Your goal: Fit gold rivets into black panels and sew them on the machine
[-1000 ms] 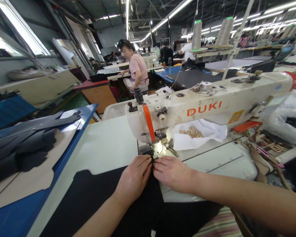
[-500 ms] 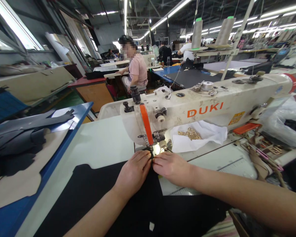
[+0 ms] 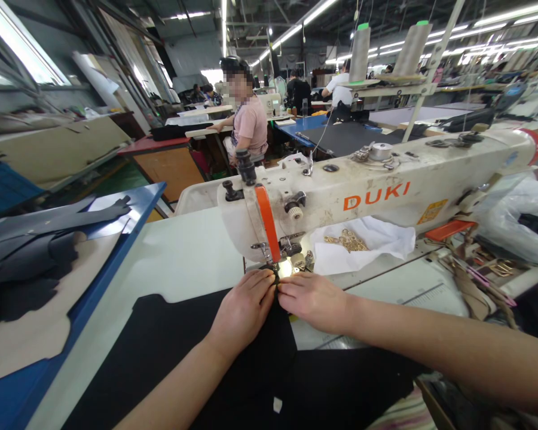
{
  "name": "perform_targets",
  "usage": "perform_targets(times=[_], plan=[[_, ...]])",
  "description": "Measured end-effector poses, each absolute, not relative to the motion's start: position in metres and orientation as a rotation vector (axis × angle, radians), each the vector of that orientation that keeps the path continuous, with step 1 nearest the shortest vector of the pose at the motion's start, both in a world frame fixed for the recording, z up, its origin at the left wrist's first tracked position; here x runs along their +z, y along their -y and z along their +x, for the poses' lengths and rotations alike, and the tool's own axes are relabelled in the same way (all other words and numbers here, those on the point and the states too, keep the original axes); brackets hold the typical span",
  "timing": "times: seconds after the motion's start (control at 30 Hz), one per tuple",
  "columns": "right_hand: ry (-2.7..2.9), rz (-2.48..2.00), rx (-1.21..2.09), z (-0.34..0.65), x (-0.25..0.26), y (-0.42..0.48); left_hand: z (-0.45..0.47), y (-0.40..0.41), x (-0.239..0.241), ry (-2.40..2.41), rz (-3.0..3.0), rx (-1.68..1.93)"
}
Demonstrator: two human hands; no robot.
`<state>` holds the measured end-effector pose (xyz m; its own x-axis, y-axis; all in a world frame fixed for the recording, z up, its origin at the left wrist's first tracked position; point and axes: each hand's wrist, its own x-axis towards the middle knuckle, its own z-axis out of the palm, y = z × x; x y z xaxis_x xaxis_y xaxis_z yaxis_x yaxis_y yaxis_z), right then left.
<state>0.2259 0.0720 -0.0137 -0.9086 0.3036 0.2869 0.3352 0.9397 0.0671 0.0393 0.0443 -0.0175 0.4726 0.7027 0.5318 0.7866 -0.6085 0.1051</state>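
Observation:
My left hand (image 3: 243, 310) and my right hand (image 3: 312, 300) lie side by side on a black fabric piece (image 3: 170, 352), fingertips meeting just in front of the needle area (image 3: 276, 272) of a cream DUKI sewing machine (image 3: 376, 182). Both hands press and pinch the fabric edge, fingers curled together. The black piece spreads across the white sewing table (image 3: 183, 257) toward me. The needle itself is mostly hidden behind my fingers.
A white cloth with gold metal fittings (image 3: 347, 240) lies under the machine arm. Dark cut pieces (image 3: 31, 257) are stacked on a blue table at left. A clear plastic bag (image 3: 517, 221) sits at right. Other people sit at machines behind, one in a pink shirt (image 3: 250, 125).
My hands and the fabric have crept slightly forward toward the needle. The view has shifted a little; otherwise the scene is the same.

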Motion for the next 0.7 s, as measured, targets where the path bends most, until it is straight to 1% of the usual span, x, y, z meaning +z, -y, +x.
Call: perform_targets(times=[0.3, 0.5, 0.7], plan=[[2.830, -0.435, -0.112, 0.227, -0.015, -0.066, 0.038, -0.036, -0.019, 1.309, -2.569, -0.789], [2.834, -0.429, -0.066, 0.228, -0.016, -0.066, 0.037, -0.046, -0.016, 1.230, -2.590, -0.786], [2.813, -0.436, -0.073, 0.227, -0.019, -0.068, 0.037, -0.054, -0.005, 1.174, -2.653, -0.663]])
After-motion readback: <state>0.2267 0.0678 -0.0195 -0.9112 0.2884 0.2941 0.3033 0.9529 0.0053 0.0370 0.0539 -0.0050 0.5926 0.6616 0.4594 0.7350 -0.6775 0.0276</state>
